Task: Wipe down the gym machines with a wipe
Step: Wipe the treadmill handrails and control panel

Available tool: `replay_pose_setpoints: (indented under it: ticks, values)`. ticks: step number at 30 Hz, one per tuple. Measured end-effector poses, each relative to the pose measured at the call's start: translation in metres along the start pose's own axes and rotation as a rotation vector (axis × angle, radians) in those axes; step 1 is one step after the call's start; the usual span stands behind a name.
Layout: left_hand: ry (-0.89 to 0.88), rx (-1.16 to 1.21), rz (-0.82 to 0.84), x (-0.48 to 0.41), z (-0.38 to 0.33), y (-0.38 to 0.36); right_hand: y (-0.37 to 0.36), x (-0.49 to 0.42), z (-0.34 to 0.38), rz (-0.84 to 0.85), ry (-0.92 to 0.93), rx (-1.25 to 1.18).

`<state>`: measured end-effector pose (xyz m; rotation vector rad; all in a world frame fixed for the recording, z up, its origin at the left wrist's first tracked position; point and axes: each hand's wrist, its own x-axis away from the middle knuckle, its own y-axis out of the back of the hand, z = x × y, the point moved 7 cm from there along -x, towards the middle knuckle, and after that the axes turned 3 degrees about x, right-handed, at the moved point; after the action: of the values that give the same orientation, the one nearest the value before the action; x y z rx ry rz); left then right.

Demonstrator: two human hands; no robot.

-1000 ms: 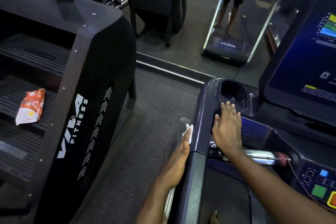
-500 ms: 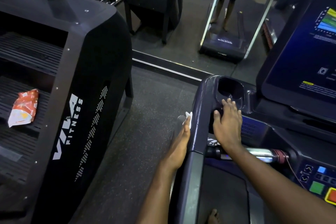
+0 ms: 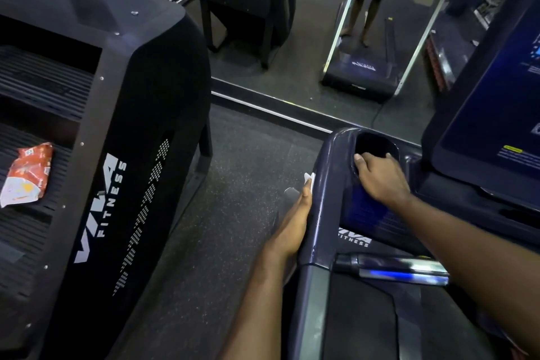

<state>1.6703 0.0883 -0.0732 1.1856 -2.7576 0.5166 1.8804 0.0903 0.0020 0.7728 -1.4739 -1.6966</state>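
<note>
A dark blue treadmill console (image 3: 327,155) stands at the right, with a cup holder (image 3: 377,140) in its top left corner. My left hand (image 3: 295,222) lies with straight fingers along the console's outer left side and presses a white wipe (image 3: 309,179) against it; only the wipe's top edge shows above my fingertips. My right hand (image 3: 380,178) sits on top of the console, its fingers curled over the cup holder's near rim and down into it, thumb along the rim.
A black Viva Fitness stair machine (image 3: 131,126) stands at the left with an orange packet (image 3: 29,175) on a step. Grey floor (image 3: 233,199) runs between the two machines. The treadmill's screen (image 3: 491,126) rises at the right, a chrome grip bar (image 3: 403,269) below. A mirror (image 3: 292,38) lies ahead.
My right hand slid forward from lying flat on the console until its fingers hooked into the cup holder. My left hand moved the wipe slightly forward along the console's side.
</note>
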Motion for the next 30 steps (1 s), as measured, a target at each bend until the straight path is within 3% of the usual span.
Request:
replay_pose_setpoints:
  ticks: [5, 12, 21, 25, 30]
  values:
    - [0.012, -0.053, 0.047, -0.044, 0.001, 0.0, -0.007, -0.004, -0.008, -0.03, 0.01, -0.056]
    - [-0.096, 0.013, 0.041, -0.008, 0.01, -0.003, -0.004, -0.003, -0.006, -0.044, -0.015, -0.115]
    - [0.08, -0.073, 0.047, -0.119, 0.007, -0.006, 0.009, 0.007, 0.003, -0.069, -0.07, -0.079]
    - [0.104, 0.035, -0.006, -0.098, -0.003, -0.004, 0.013, 0.009, 0.009, -0.096, -0.034, -0.031]
    - [-0.021, -0.003, -0.02, -0.043, 0.012, 0.001, 0.014, 0.009, 0.01, -0.091, -0.04, -0.016]
